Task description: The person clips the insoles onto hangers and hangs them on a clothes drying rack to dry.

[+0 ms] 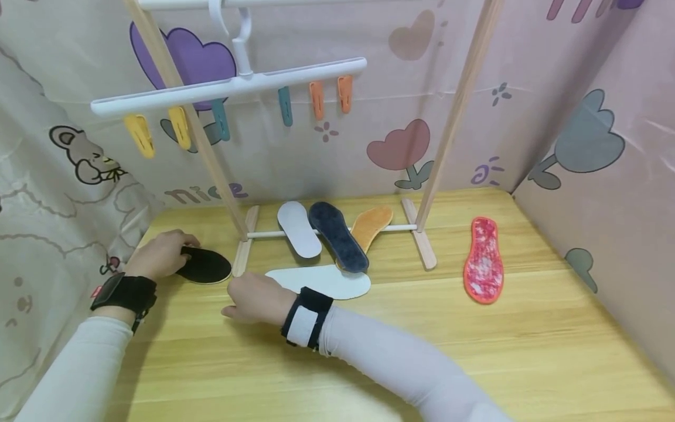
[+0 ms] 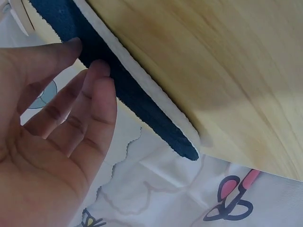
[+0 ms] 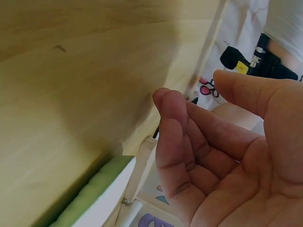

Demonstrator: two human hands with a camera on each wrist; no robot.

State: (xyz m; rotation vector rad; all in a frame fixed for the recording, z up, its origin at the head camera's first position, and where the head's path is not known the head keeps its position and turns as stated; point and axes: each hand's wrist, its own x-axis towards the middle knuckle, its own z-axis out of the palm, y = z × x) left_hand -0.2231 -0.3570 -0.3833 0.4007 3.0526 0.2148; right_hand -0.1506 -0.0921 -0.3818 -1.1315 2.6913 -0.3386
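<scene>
A dark insole [image 1: 204,266] lies at the left of the table. My left hand [image 1: 162,253] pinches its left end with thumb and fingers. In the left wrist view the insole's dark blue fuzzy face and pale edge [image 2: 137,75] show, with the fingertips [image 2: 100,68] against the fuzzy side. My right hand [image 1: 261,299] hovers over the table beside the left end of a white insole [image 1: 327,282]. Its fingers curve loosely with nothing between them and the thumb. That insole's green underside [image 3: 102,182] shows in the right wrist view.
A wooden rack [image 1: 448,129] holds a white hanger [image 1: 232,88] with yellow, teal and orange clips [image 1: 316,99]. At its foot lie a pale insole [image 1: 296,223], a navy insole [image 1: 337,234] and an orange insole [image 1: 373,221]. A red-and-white insole [image 1: 484,261] lies at the right.
</scene>
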